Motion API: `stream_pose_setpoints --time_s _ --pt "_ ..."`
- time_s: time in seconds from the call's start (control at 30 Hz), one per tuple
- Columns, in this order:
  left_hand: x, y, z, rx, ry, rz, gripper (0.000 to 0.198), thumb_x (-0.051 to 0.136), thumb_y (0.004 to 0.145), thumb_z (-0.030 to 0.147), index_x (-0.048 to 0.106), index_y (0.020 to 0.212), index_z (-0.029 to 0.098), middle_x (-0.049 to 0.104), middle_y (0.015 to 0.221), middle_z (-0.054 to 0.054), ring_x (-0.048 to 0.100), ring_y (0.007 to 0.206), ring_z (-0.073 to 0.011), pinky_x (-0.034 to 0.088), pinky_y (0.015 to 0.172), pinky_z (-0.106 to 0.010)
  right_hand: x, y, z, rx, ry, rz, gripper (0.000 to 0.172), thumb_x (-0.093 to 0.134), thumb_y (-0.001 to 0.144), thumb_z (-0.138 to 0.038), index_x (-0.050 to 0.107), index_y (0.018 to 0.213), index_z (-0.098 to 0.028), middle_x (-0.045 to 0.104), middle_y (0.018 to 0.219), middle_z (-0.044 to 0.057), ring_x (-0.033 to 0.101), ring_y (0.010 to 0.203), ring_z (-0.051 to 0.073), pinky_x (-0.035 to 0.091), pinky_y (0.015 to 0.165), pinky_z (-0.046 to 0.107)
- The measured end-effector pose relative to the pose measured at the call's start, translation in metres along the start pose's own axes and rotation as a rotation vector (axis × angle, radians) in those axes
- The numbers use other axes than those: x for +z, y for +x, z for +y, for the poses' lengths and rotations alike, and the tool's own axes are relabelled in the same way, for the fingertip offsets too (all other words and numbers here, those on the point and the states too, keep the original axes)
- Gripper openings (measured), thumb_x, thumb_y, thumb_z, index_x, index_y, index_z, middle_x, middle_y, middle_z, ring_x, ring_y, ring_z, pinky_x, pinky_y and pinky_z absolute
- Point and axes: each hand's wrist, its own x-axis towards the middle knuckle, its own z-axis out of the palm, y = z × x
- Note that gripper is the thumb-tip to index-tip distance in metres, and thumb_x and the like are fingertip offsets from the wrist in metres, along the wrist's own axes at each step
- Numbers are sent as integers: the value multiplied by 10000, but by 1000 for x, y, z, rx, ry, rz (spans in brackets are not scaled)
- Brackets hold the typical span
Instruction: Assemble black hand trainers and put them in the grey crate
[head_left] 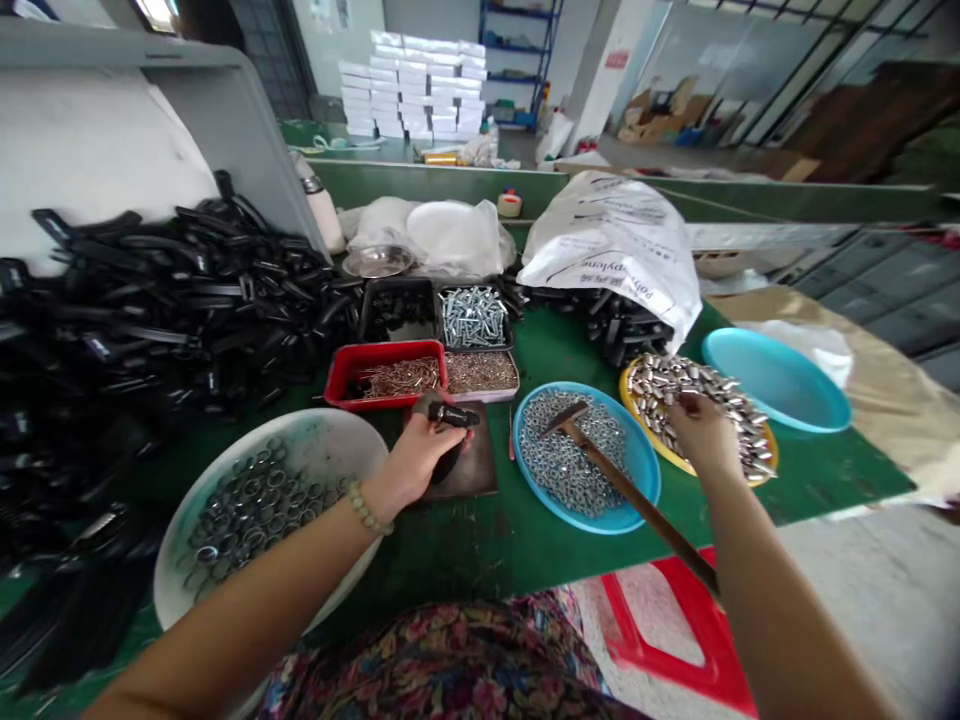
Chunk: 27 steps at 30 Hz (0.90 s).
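My left hand (pixel 420 455) is closed around a black plastic part (pixel 452 414), held above a dark metal plate (pixel 484 460) on the green table. Over on the right, my right hand (pixel 701 430) reaches into a yellow bowl (pixel 636 425) of shiny metal pieces (pixel 675 378). Its fingertips are among the pieces, and what they hold, if anything, is hidden. Between the hands, a hammer (pixel 611 470) rests across a blue bowl (pixel 652 480) full of small nuts (pixel 555 460). A white basin (pixel 352 430) with metal rings (pixel 255 500) lies beneath my left forearm.
Black parts (pixel 187 300) are heaped at left by a grey bin (pixel 247 120). Behind the plate stand a red tray (pixel 345 375) of copper-coloured pins and a tray of screws (pixel 474 317). A white sack (pixel 607 240) and another blue bowl (pixel 780 375) are at right.
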Motion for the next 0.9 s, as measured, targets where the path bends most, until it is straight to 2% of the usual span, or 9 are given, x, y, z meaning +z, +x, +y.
stream_pose_setpoints --time_s 0.07,0.17,0.3,0.4,0.47,0.57,0.7,0.8,0.9 --pt "-2 0 -3 45 67 -2 374 711 656 160 472 941 195 625 745 30 616 637 -98 489 621 -213 3 -24 -19 -94 318 -8 359 510 804 -348 665 1060 -151 682 914 119 656 826 252 497 768 381" --pt "-3 -1 -6 42 87 38 380 749 638 210 465 890 194 593 657 50 589 567 -93 465 560 -198 9 -72 -66 -169 718 -239 398 574 800 -406 633 1113 -167 669 778 56 649 685 188 524 705 341" --pt "-6 -5 -4 -75 -43 84 425 731 670 448 478 894 192 611 665 25 588 512 -114 457 501 -219 18 -127 -128 -240 1025 -469 310 683 735 -382 636 983 -203 666 844 33 637 695 157 527 700 315" --pt "-8 -9 -2 -142 -178 72 486 640 703 593 504 936 189 643 763 -7 634 593 -144 488 553 -251 22 -146 -157 -283 1097 -618 275 704 718 -353 643 945 -210 665 852 23 640 708 155 520 693 302" --pt "-9 -12 -2 -131 -178 54 476 656 704 566 513 955 188 646 777 -5 641 632 -145 499 604 -261 24 -150 -170 -295 1105 -673 254 685 738 -363 636 931 -206 659 805 12 632 672 148 507 648 288" --pt "-9 -14 -5 -11 1 10 425 716 707 404 506 1010 192 655 797 2 643 698 -144 503 696 -278 26 -149 -184 -331 1060 -688 214 648 768 -381 623 874 -197 628 714 -11 593 609 130 471 581 262" --pt "-12 -11 -8 226 319 -50 438 716 701 214 493 1077 197 659 963 -24 641 912 -174 485 858 -320 30 -145 -193 -443 987 -701 198 626 787 -377 635 861 -194 589 645 -32 540 584 116 433 573 246" --pt "-14 -8 -7 324 421 -57 449 704 706 184 486 1098 190 643 1031 -45 627 985 -192 477 909 -349 32 -144 -196 -475 971 -705 218 601 809 -406 621 833 -190 560 615 -40 493 531 95 392 521 225" --pt "-15 -7 -6 409 555 -26 466 709 711 196 491 1123 196 632 1097 -66 611 1043 -212 460 946 -374 31 -144 -200 -401 1009 -745 271 585 811 -469 545 792 -202 522 530 -64 407 413 70 315 415 200"
